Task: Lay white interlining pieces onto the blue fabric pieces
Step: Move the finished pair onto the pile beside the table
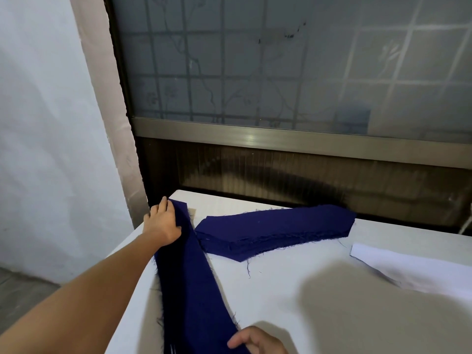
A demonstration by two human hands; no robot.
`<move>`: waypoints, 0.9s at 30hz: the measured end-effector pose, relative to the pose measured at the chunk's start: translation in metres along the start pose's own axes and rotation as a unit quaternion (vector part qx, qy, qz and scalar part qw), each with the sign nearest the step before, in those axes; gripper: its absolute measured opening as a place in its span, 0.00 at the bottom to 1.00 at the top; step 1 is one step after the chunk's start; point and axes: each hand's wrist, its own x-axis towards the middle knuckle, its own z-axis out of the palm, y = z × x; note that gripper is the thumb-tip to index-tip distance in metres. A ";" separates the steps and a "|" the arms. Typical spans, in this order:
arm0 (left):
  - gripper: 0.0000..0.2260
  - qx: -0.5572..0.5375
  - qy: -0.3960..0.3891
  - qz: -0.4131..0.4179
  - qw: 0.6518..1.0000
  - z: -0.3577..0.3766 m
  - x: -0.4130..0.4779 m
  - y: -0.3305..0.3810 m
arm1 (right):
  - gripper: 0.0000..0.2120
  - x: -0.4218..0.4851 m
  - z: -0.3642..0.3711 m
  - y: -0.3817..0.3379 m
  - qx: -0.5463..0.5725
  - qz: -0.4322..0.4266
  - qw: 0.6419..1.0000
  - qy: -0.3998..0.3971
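Observation:
A long dark blue fabric piece [189, 282] lies along the left edge of the white table [319, 302], running from the far left corner to the near edge. My left hand [162, 221] grips its far end, thumb over the cloth. My right hand [255, 341] holds its near end at the bottom of the view, fingers curled on the edge. A stack of several blue fabric pieces [275, 229] lies flat further right, near the back. White interlining pieces [413, 267] lie at the right edge, apart from both hands.
A frosted window with a metal frame [281, 139] stands directly behind the table. A white wall [51, 123] and a pale curtain [112, 111] are to the left. The floor [20, 302] shows beyond the table's left edge.

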 end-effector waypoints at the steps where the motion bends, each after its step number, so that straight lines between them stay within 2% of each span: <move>1: 0.37 0.033 0.006 -0.003 0.999 0.004 -0.001 0.000 | 0.10 0.004 0.001 0.008 -0.024 -0.011 0.999 -0.023; 3: 0.34 0.080 0.049 0.002 0.996 0.006 -0.003 0.005 | 0.10 -0.001 -0.003 -0.001 -0.005 0.006 1.000 -0.024; 4: 0.32 0.086 0.075 0.016 0.993 0.005 -0.004 0.010 | 0.13 -0.004 -0.006 -0.007 -0.033 -0.019 0.999 0.014; 5: 0.29 0.079 0.098 0.039 0.991 0.003 -0.005 0.017 | 0.13 -0.004 -0.013 -0.008 -0.103 -0.072 0.989 0.079; 6: 0.25 0.061 0.118 0.065 0.989 0.001 -0.007 0.027 | 0.12 -0.005 -0.024 -0.009 -0.219 -0.126 0.959 0.130; 7: 0.20 0.033 0.133 0.090 0.987 -0.002 -0.008 0.038 | 0.16 -0.011 -0.038 -0.011 -0.285 -0.135 0.939 0.138; 9: 0.17 -0.032 0.124 0.113 0.985 -0.004 -0.015 0.064 | 0.29 -0.015 -0.060 -0.006 -0.315 -0.135 0.913 0.222; 11: 0.18 -0.055 0.062 0.104 0.991 -0.003 -0.021 0.091 | 0.28 -0.017 -0.086 0.007 -0.401 -0.145 0.867 0.257; 14: 0.17 -0.045 -0.003 0.057 0.997 0.000 -0.023 0.115 | 0.27 -0.023 -0.123 0.018 -0.415 -0.124 0.866 0.252; 16: 0.14 -0.048 -0.009 0.029 0.998 0.000 -0.023 0.123 | 0.21 -0.030 -0.138 0.023 -0.380 -0.098 0.882 0.260; 18: 0.11 -0.052 -0.012 0.009 0.999 0.000 -0.024 0.128 | 0.15 -0.026 -0.144 0.031 -0.376 -0.100 0.871 0.301; 20: 0.10 -0.040 -0.016 0.001 0.999 -0.001 -0.025 0.132 | 0.18 -0.022 -0.142 0.031 -0.417 -0.112 0.859 0.273; 23: 0.12 0.003 -0.016 0.016 1.000 0.000 -0.027 0.136 | 0.22 -0.020 -0.137 0.027 -0.464 -0.133 0.828 0.286; 26: 0.13 0.041 -0.003 0.084 0.996 0.005 -0.031 0.139 | 0.21 -0.019 -0.142 0.032 -0.451 -0.126 0.834 0.291; 27: 0.12 0.036 -0.003 0.117 0.993 0.007 -0.031 0.139 | 0.21 -0.018 -0.142 0.033 -0.461 -0.132 0.827 0.293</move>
